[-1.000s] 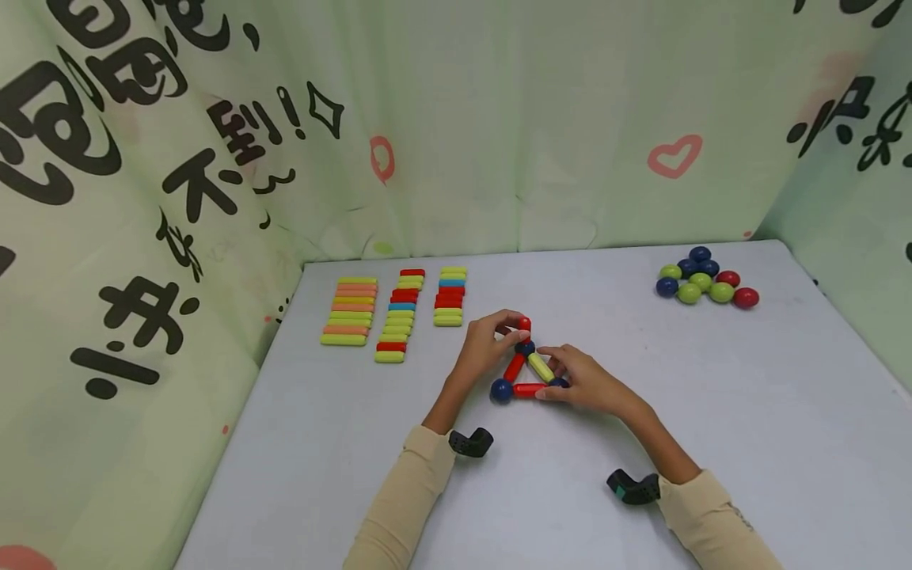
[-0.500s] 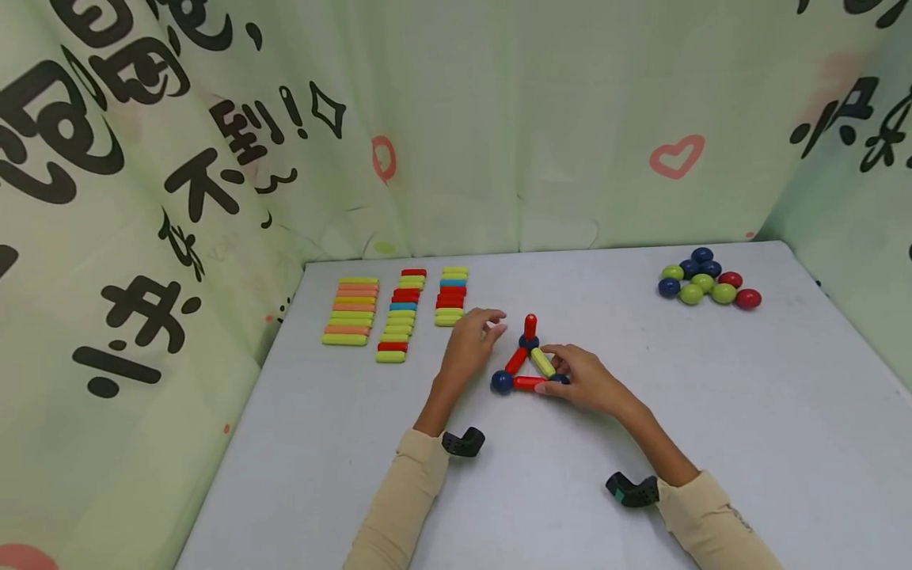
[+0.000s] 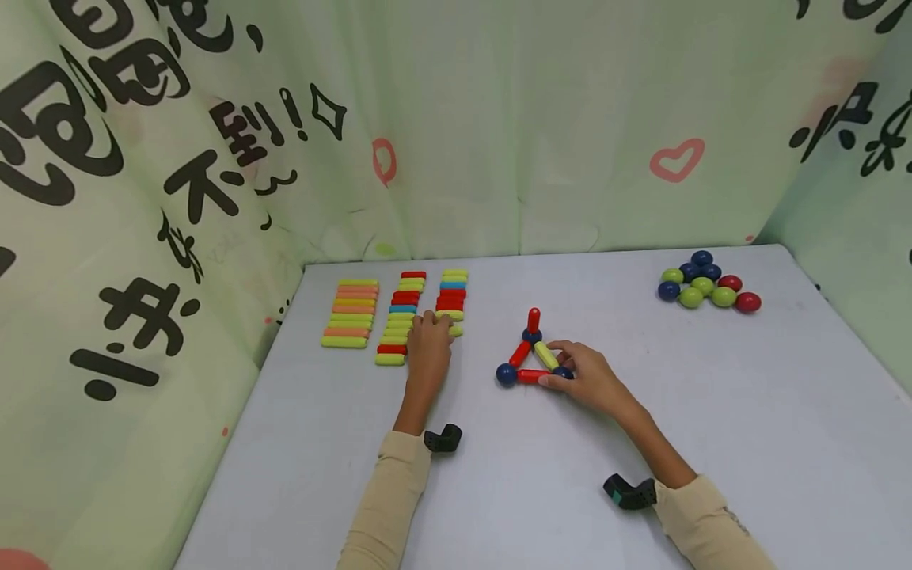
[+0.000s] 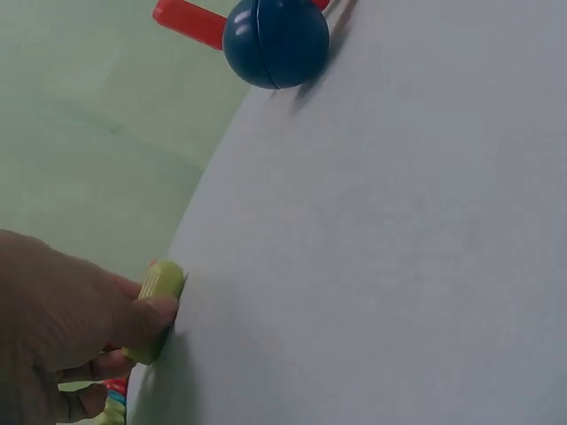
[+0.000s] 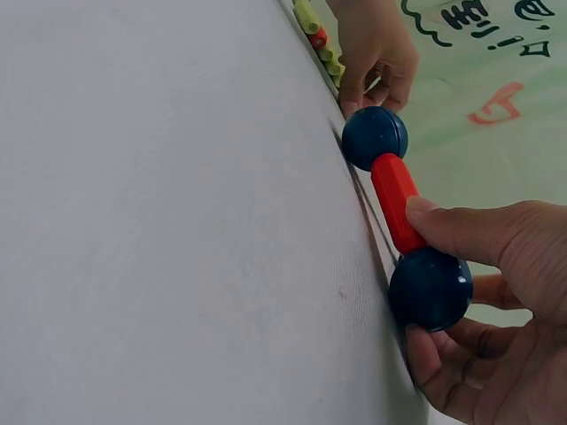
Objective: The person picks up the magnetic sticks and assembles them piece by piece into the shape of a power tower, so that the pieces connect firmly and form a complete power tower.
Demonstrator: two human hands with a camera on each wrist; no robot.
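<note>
My left hand [image 3: 430, 346] is at the near end of the right-hand column of short rods, pinching a yellow-green rod [image 4: 162, 285] between thumb and fingers. Its fingers cover part of the middle column in the head view. A triangle of magnetic rods and balls lies mid-table: dark blue balls [image 3: 507, 374] at its corners, two red rods [image 5: 396, 202] and one yellow-green rod [image 3: 546, 355] as sides. Another red rod [image 3: 533, 320] sticks out from the far ball. My right hand [image 3: 590, 378] grips the triangle's right corner, its thumb on the red rod and fingers around the blue ball [image 5: 431, 289].
Orange and yellow-green rods [image 3: 348, 321] form a column at the far left, beside a middle column [image 3: 390, 359] of mixed colours. Blue, green and red balls [image 3: 703, 286] cluster at the back right. A printed curtain [image 3: 456, 142] hangs behind the white table [image 3: 556, 491].
My left hand has let go of the upright red rod and moved left to the rod columns, where it has taken a yellow-green rod. My right hand keeps its hold as the triangle shifts slightly.
</note>
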